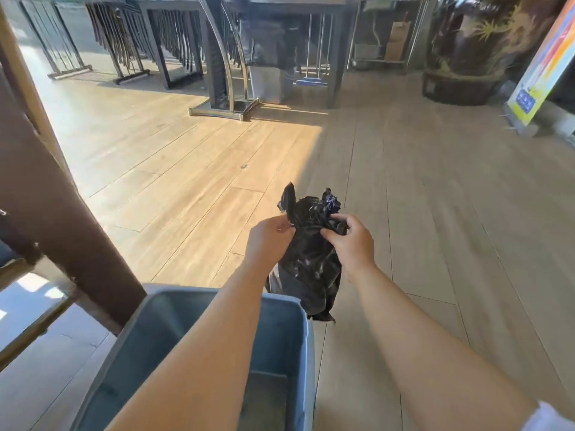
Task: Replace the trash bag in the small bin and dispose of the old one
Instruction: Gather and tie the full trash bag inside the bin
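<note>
Both bare forearms reach forward from the near edge, converging toward the middle of the view. The left hand [268, 236] is seen from the back, wrist straight, its fingers curled away from the camera and pinching a gathered neck of black bag [306, 259]. The right hand [351, 241] sits just to its right, knuckles up, thumb pointing left and fingers curled over the same neck. A white sleeve edge shows at the near right corner.
</note>
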Demonstrator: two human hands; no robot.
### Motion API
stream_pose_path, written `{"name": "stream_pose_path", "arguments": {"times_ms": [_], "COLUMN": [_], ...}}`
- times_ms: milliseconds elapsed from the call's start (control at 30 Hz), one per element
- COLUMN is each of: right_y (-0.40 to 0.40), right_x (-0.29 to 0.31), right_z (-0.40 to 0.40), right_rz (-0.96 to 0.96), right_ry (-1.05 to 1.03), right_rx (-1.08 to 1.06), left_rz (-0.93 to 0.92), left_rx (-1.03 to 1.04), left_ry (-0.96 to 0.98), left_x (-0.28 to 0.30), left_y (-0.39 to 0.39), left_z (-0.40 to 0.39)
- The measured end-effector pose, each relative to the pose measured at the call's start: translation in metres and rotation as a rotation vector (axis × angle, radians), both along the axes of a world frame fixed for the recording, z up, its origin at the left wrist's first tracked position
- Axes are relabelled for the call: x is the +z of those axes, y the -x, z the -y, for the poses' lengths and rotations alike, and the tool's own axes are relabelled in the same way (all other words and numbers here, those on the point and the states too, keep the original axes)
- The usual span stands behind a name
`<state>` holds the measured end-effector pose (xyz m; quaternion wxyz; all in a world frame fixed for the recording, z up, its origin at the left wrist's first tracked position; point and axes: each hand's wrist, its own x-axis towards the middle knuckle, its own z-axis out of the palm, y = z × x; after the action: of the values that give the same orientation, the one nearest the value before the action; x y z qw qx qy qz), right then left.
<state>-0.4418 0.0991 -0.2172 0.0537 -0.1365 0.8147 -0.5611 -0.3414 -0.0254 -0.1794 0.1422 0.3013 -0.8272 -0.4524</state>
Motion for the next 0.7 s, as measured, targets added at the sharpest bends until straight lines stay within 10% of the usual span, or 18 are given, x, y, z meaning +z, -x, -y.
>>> {"name": "stream_pose_path", "arguments": {"times_ms": [700], "right_y": [0.035], "right_x": [-0.083], "right_z": [-0.009], "right_rz": [0.076], "right_ry": [-0.515], "right_rx": [0.011], "left_rz": [0.52], "left_rx": [-0.212], "left_ry": [0.131], "left_x": [-0.066], "left_y": [0.049], "left_z": [-0.003]}}
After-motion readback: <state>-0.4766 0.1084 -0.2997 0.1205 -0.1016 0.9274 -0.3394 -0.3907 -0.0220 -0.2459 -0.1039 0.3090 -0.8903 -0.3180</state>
